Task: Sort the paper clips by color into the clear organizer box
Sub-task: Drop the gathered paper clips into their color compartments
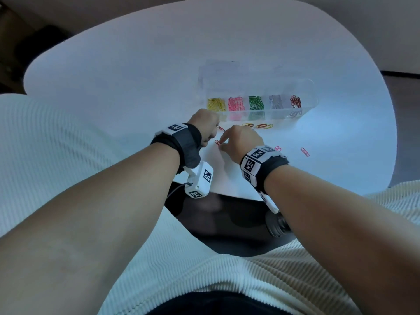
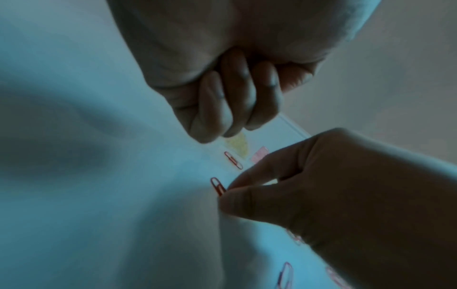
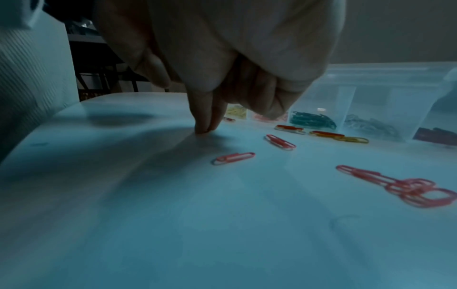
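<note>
We note bare forearms, no sleeves reaching the wrists. Each wrist carries a black fabric band (image 1: 181, 142) topped with white plates bearing black-and-white square markers. From the left band hangs a white boxy module (image 1: 200, 180) with two such markers and a thin dark cable at its lower edge. The right band (image 1: 266, 164) carries a narrow white bar running down under the forearm. We record white ribbed clothing (image 1: 56, 142).
</note>
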`<state>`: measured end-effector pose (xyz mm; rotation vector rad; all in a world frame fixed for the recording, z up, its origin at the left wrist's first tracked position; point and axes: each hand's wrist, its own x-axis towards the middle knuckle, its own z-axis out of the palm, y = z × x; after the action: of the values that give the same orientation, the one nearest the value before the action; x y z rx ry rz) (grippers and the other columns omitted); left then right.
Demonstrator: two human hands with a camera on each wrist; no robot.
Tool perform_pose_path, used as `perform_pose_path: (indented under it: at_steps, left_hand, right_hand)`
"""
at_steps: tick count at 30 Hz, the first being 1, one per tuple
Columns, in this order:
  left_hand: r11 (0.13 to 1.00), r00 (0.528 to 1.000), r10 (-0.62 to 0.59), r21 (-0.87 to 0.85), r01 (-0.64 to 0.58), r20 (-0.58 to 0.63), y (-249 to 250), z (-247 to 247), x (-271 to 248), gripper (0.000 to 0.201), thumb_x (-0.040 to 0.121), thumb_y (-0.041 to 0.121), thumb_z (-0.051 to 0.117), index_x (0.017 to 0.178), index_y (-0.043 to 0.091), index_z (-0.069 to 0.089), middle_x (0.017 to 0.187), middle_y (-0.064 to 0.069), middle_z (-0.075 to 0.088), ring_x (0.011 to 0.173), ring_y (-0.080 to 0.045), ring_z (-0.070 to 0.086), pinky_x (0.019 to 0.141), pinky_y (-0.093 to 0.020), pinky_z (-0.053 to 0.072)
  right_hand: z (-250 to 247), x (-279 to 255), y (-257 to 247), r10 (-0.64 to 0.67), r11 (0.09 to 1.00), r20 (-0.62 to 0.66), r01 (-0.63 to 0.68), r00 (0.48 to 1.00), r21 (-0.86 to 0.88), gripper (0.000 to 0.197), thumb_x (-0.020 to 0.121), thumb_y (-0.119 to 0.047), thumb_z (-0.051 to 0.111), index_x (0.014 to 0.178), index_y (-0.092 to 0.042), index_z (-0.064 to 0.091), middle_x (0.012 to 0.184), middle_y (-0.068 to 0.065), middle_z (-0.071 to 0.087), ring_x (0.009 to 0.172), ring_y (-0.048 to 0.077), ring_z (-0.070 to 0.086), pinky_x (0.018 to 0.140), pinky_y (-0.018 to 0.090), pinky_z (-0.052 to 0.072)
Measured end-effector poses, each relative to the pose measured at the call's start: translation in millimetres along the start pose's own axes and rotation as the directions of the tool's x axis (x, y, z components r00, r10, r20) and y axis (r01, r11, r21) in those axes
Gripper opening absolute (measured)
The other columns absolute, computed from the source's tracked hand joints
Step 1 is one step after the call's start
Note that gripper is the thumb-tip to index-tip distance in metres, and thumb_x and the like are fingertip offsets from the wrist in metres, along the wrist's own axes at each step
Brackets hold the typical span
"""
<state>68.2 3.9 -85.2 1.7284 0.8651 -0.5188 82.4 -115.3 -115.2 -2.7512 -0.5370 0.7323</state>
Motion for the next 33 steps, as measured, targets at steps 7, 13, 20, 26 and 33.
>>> perform_pose_path:
  at_steps: [7,13,20,26,33]
  left_hand:
    - [0.851,0.965,0.236,0.504,-0.149,-0.112,-16.8,-5.8,5.4,0.014,0.084,0.021,0.049,0.071,0.018,0.045,0.075,-0.002,0.053,0.075,-0.027,0.050,0.066,-0.029,0.039]
    - [0.773,0.957,0.276,0.612,-0.167,-0.086,-25.1,-2.6,7.2,0.022,0.095,0.033,0.043,0.108,0.026,0.059,0.108,-0.004,0.064,0.087,-0.028,0.058,0.070,-0.031,0.042]
    - [0.686,0.937,0.342,0.700,-0.198,-0.071,-26.1,9.4,12.3,0.039,0.089,0.041,0.057,0.128,0.035,0.054,0.124,-0.003,0.063,0.107,-0.030,0.060,0.086,-0.034,0.047]
    - [0.667,0.924,0.373,0.718,-0.202,-0.088,-22.1,14.1,15.8,0.020,0.091,0.036,0.054,0.107,0.032,0.064,0.108,-0.003,0.068,0.087,-0.027,0.059,0.072,-0.029,0.044]
    - [0.631,0.956,0.289,0.761,-0.152,-0.049,-26.2,28.2,2.9,0.024,0.093,0.030,0.033,0.098,0.011,0.046,0.084,-0.010,0.055,0.077,-0.031,0.053,0.068,-0.035,0.042]
  right_hand:
    - [3.3,6.4,-1.7,0.130,0.990,0.069,-0.133,0.989,0.037,0.026,0.080,-0.034,0.071,0.095,-0.013,0.067,0.087,0.008,0.067,0.074,0.026,0.064,0.061,0.027,0.049]
    - [0.1,5.6,3.9,0.175,0.983,0.120,-0.180,0.977,0.031,0.032,0.076,-0.037,0.074,0.081,-0.011,0.057,0.067,0.003,0.055,0.056,0.019,0.055,0.048,0.021,0.039]
    - [-1.6,-8.3,5.0,0.115,0.989,0.153,-0.099,0.982,-0.109,0.030,0.084,-0.037,0.062,0.089,-0.012,0.046,0.073,0.004,0.047,0.074,0.028,0.057,0.062,0.030,0.045]
    - [-15.1,-20.1,19.7,0.025,0.994,0.223,-0.001,0.975,-0.109,0.027,0.092,-0.038,0.045,0.093,-0.013,0.055,0.089,0.005,0.054,0.082,0.028,0.057,0.067,0.029,0.043]
    - [-105.9,-26.8,35.1,-0.040,0.992,0.098,0.027,0.994,0.124,0.035,0.091,-0.027,0.046,0.063,-0.005,0.049,0.068,0.010,0.049,0.061,0.023,0.042,0.052,0.028,0.031]
